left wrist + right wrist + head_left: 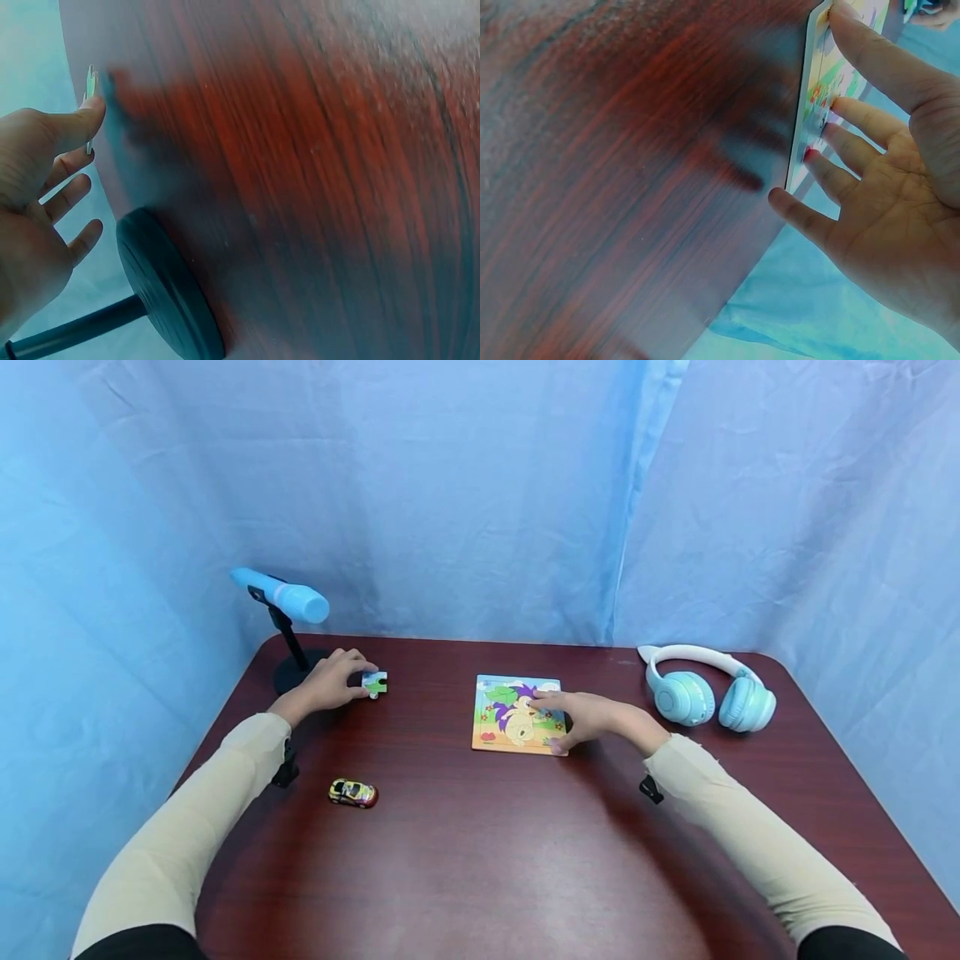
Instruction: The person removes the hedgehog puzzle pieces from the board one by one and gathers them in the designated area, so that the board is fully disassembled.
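Observation:
My left hand [327,683] pinches a jigsaw puzzle piece [374,684], blue and green, between thumb and fingers. In the left wrist view the piece [91,82] shows edge-on and appears held off the table. A square jigsaw puzzle [498,718] with a purple-haired cartoon animal lies flat near the middle of the table. My right hand [592,717] rests on its right side, the fingers spread over the picture and hiding part of it. In the right wrist view those fingers [870,120] look fairly straight and touch the puzzle's surface.
A blue microphone [300,602] on a black stand [291,672] is just behind my left hand. A small yellow toy car [352,793] sits nearer me on the left. White and mint headphones [684,697] lie at the back right. Blue curtains [450,502] surround the table.

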A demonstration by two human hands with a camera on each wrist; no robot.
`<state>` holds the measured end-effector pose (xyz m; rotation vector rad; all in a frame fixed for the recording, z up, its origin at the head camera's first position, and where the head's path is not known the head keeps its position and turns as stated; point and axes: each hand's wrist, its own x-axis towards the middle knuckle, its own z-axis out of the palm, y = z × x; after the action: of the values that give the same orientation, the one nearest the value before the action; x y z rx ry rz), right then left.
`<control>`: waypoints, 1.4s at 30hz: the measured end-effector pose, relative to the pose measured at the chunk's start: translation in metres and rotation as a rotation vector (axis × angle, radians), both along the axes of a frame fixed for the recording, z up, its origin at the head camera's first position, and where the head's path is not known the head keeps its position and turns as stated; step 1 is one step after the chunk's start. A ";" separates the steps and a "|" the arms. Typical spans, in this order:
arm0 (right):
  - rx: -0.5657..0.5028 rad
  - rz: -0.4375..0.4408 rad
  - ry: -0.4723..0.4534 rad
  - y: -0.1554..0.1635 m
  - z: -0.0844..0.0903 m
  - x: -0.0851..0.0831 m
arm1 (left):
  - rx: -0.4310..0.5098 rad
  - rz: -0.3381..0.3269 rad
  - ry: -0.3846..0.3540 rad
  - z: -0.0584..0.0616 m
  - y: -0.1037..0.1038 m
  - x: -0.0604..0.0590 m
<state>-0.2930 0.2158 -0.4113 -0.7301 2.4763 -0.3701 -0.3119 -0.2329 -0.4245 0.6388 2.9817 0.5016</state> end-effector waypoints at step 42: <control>-0.038 0.077 0.118 0.004 -0.004 0.003 | 0.039 -0.034 0.011 0.012 0.038 -0.006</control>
<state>-0.2900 0.2196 -0.4154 -0.8830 2.5484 -0.3555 -0.3174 -0.1949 -0.4122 0.6974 2.9728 0.5576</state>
